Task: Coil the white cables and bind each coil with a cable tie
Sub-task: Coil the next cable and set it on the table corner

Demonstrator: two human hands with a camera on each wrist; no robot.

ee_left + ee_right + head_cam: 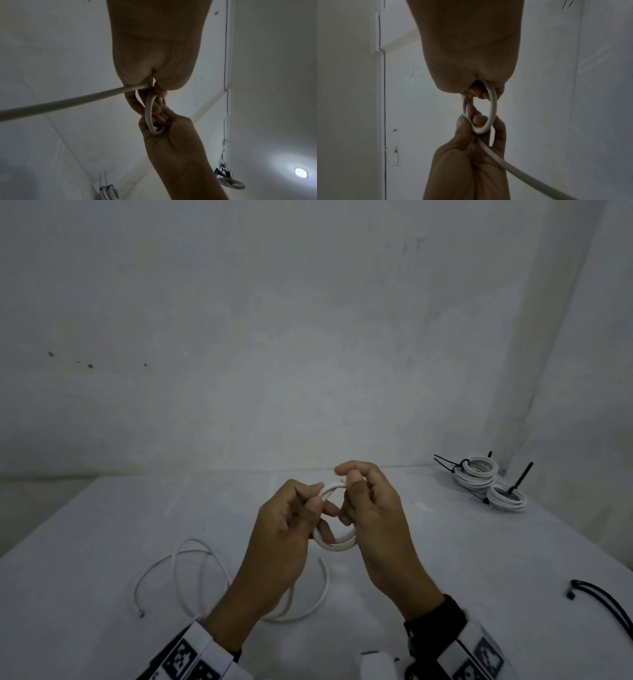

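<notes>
Above the white table [428, 549], both hands hold a small coil of white cable [334, 546]. My left hand [301, 508] pinches the coil's left side, and the cable's loose tail [318, 594] runs down from it to the table. My right hand [356, 494] grips the coil's right side with curled fingers. In the left wrist view the coil [148, 115] hangs between the two hands, with the tail [68, 101] stretching off to the left. The right wrist view shows the same loop [493, 108] held from both ends.
Two finished white coils bound with black ties [478, 470] [507, 498] lie at the table's far right. A loose white cable [191, 570] sprawls at the near left. Black cable ties [603, 604] lie at the right edge. A wall stands behind the table.
</notes>
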